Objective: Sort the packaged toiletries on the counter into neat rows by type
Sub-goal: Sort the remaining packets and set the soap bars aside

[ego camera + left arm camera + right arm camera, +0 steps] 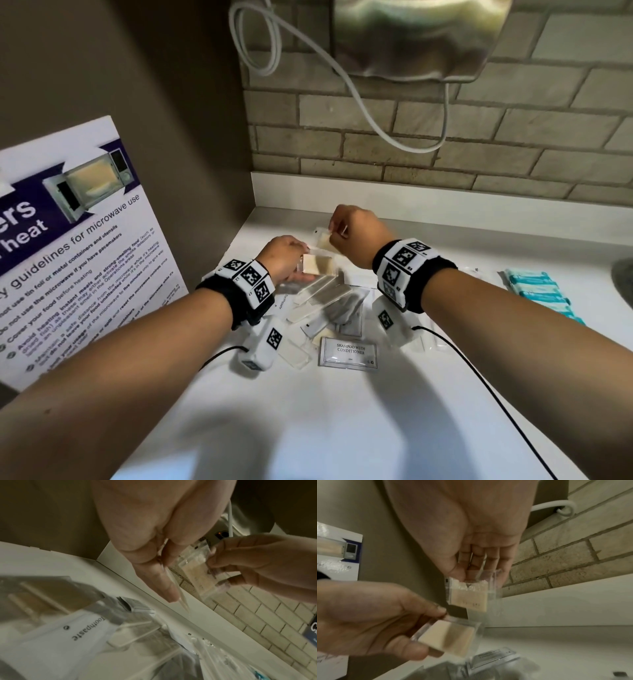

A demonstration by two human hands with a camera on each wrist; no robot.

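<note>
My left hand [301, 255] grips a clear-wrapped beige soap bar [318, 265] just above the pile; the right wrist view shows this bar [448, 638] between thumb and fingers. My right hand [334, 233] is raised a little further back and pinches the top edge of a second wrapped soap bar [323, 240], which hangs below the fingers [469, 597]. Beneath both hands lies a mixed pile of packets: packaged combs [325, 294], a toothpaste packet [82, 630] and a shampoo with conditioner sachet [347, 352].
A white counter [342, 428] runs to a brick-tiled wall. A row of teal packets [541, 294] lies at the right. A microwave guidelines sign [68, 257] leans at the left. A metal appliance [418, 37] with a white cable hangs above.
</note>
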